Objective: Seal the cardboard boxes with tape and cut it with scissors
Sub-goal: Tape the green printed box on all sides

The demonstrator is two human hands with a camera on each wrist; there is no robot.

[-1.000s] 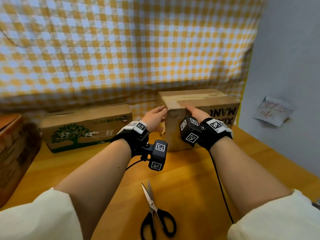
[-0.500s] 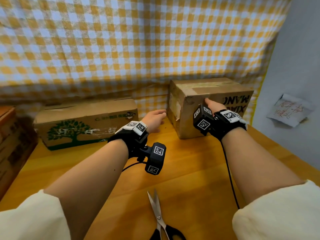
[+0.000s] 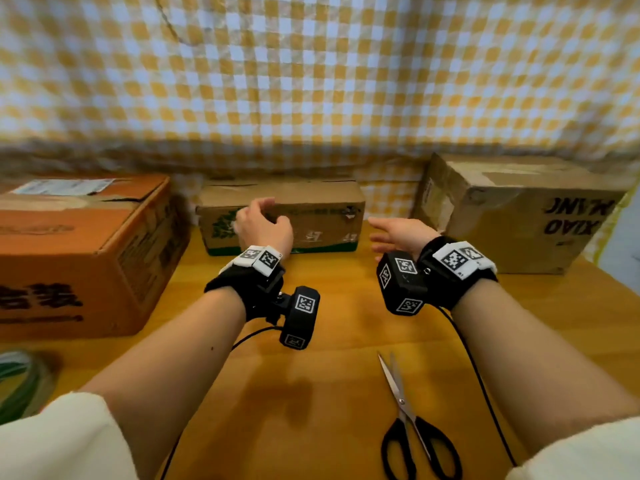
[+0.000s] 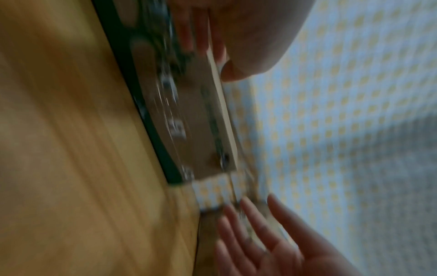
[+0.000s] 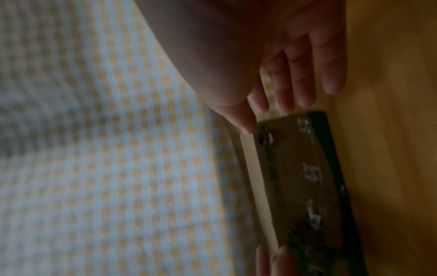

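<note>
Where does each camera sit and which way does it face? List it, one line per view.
Head: worn on the head, looking forward and down at the table, scissors and green-printed box; both forearms, left hand and right hand show.
Left wrist: looks along the left hand at that box; the right hand's open palm shows too.
Right wrist: looks along the right hand's straight fingers towards the box's end.
Shared: both wrist views, blurred, show the box and checked cloth.

We see matt brown cardboard boxes (image 3: 284, 216) on our smooth wooden bench (image 3: 339, 375), scissors (image 3: 412, 420) of shiny metal, glossy black plastic handles
</note>
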